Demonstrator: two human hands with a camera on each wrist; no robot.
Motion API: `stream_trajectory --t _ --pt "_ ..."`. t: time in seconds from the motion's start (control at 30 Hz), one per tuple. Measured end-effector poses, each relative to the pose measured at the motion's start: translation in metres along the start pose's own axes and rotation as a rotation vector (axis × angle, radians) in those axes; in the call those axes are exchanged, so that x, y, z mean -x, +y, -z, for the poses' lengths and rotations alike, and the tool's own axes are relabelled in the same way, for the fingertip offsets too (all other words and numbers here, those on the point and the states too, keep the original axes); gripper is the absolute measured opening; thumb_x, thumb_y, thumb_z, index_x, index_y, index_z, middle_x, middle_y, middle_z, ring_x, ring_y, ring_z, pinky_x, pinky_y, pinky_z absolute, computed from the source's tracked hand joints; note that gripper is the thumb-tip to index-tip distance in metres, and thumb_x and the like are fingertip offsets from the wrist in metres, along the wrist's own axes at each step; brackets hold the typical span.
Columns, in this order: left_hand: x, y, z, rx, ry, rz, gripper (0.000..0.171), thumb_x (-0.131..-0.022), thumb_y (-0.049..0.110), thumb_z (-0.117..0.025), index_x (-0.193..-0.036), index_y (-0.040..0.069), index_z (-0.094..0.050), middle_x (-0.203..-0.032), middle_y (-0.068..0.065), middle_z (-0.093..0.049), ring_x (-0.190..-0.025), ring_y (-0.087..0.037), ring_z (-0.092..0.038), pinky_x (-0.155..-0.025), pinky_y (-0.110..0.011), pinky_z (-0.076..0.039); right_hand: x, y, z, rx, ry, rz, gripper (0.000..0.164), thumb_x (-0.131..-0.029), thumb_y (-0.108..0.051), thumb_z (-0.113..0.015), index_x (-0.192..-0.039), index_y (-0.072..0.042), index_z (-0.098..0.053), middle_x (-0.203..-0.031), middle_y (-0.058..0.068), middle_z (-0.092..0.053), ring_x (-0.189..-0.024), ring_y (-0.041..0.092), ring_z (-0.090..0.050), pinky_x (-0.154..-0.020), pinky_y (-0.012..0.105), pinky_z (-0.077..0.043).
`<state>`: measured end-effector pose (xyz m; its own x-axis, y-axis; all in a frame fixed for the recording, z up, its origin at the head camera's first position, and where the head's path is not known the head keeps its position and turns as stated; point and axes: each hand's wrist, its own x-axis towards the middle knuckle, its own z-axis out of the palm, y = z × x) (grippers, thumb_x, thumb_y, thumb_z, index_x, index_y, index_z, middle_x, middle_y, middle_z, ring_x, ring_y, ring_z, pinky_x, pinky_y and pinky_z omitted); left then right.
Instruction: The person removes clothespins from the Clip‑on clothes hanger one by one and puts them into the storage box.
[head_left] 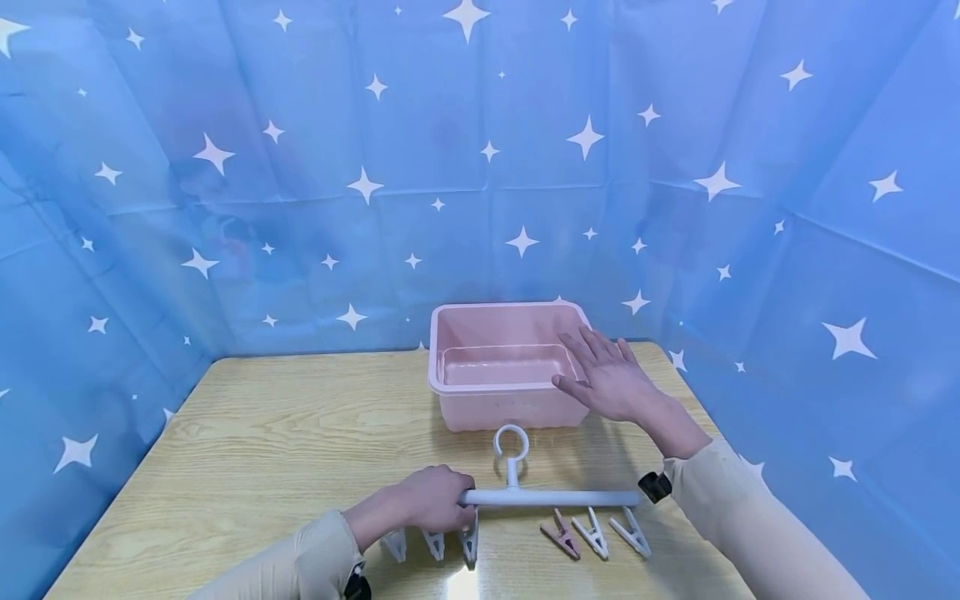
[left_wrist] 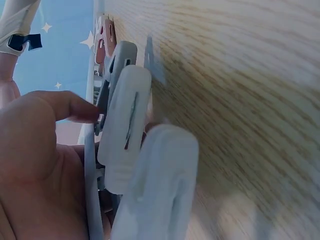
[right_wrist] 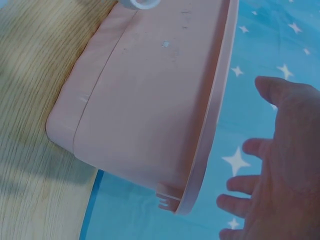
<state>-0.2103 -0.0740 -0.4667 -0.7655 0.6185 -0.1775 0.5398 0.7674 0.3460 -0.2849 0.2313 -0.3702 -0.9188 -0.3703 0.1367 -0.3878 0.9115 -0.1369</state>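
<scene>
My left hand grips the left end of a white clip hanger, whose hook points toward the back. Several clothespins hang along its bar: a dusty-pink clothespin and pale ones to the right, and pale ones under my left hand. In the left wrist view the thumb lies against a grey clothespin, near a white clothespin. My right hand, fingers spread and holding nothing, is over the right side of a pink plastic bin; the right wrist view shows it apart from the rim.
The bin stands on the far right part of a light wood table, behind the hanger. A blue curtain with white stars surrounds the table's back and sides. Dark straps sit at both wrists.
</scene>
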Motion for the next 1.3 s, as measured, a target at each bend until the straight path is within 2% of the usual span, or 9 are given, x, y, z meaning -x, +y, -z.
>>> stream_trajectory --t 0.2,0.33,0.6,1.17,1.3 --pt "0.003 -0.003 -0.001 -0.087 0.050 -0.028 0.033 -0.098 0.050 -0.054 -0.081 0.022 -0.058 -0.063 0.012 -0.049 -0.054 -0.006 -0.045 -0.050 -0.026 -0.038 0.000 0.000 0.000 0.008 -0.001 -0.002 0.077 -0.101 -0.058 -0.044 -0.161 -0.017 -0.018 -0.165 0.023 -0.015 -0.150 0.049 -0.019 -0.116 0.071 -0.011" --pt "0.004 -0.007 0.000 -0.125 0.075 -0.046 0.034 -0.100 0.051 -0.052 -0.085 0.022 -0.059 -0.063 0.012 -0.048 -0.053 -0.005 -0.044 -0.048 -0.025 -0.038 0.001 0.001 -0.001 0.009 -0.004 -0.004 0.076 -0.101 -0.058 -0.045 -0.160 -0.017 -0.020 -0.165 0.024 -0.016 -0.150 0.049 -0.019 -0.116 0.070 -0.011" --pt "0.003 -0.014 0.009 -0.166 0.198 -0.078 0.039 -0.101 0.056 -0.046 -0.088 0.022 -0.057 -0.061 0.013 -0.045 -0.052 -0.005 -0.044 -0.048 -0.025 -0.038 0.002 0.000 0.002 0.010 -0.012 -0.004 0.076 -0.101 -0.057 -0.045 -0.160 -0.017 -0.020 -0.165 0.023 -0.017 -0.150 0.047 -0.019 -0.117 0.070 -0.011" --pt "0.007 -0.018 0.021 -0.138 0.234 -0.097 0.039 -0.102 0.058 -0.042 -0.087 0.025 -0.055 -0.062 0.015 -0.043 -0.052 -0.004 -0.043 -0.049 -0.025 -0.037 0.001 0.002 0.005 0.018 -0.010 -0.006 0.075 -0.102 -0.059 -0.041 -0.160 -0.017 -0.020 -0.164 0.023 -0.018 -0.150 0.047 -0.020 -0.116 0.071 -0.011" --pt "0.008 -0.018 0.024 -0.144 0.265 -0.117 0.038 -0.102 0.057 -0.043 -0.088 0.025 -0.056 -0.061 0.015 -0.043 -0.053 -0.003 -0.043 -0.050 -0.025 -0.038 0.001 0.003 0.006 0.015 -0.008 -0.009 0.074 -0.102 -0.059 -0.040 -0.160 -0.017 -0.020 -0.164 0.023 -0.019 -0.150 0.047 -0.020 -0.116 0.070 -0.011"
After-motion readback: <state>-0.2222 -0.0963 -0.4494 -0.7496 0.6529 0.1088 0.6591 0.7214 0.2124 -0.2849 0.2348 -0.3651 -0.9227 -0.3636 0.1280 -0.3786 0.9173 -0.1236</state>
